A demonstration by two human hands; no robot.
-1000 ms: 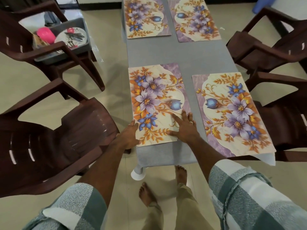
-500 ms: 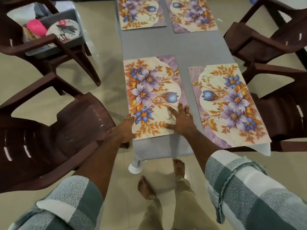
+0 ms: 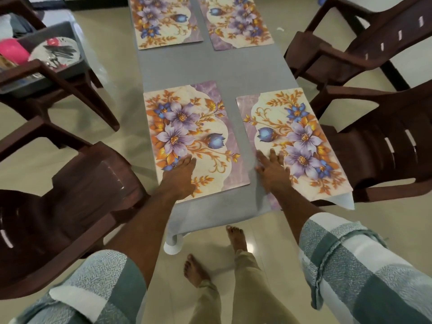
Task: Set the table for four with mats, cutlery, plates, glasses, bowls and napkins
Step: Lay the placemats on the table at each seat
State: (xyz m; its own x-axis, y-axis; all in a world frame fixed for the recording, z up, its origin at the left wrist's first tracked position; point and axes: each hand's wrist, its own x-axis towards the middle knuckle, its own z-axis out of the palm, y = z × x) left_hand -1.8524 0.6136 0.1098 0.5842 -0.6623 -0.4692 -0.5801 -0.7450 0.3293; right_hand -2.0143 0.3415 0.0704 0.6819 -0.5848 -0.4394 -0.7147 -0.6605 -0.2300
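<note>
Four floral placemats are down already, the near two (image 3: 194,141) (image 3: 294,146) pressed under flat, spread fingers of the left hand (image 3: 180,178) and right hand (image 3: 272,171), though the right one's overhanging corner could probably get dragged off the table (image 3: 210,69) if nudged outward.

"Where are your hands?"

"My left hand (image 3: 180,177) lies flat on the near left mat (image 3: 191,139); my right hand (image 3: 271,170) presses the near right mat (image 3: 297,141)."

"The table (image 3: 210,69)?"

"Four mats."
</note>
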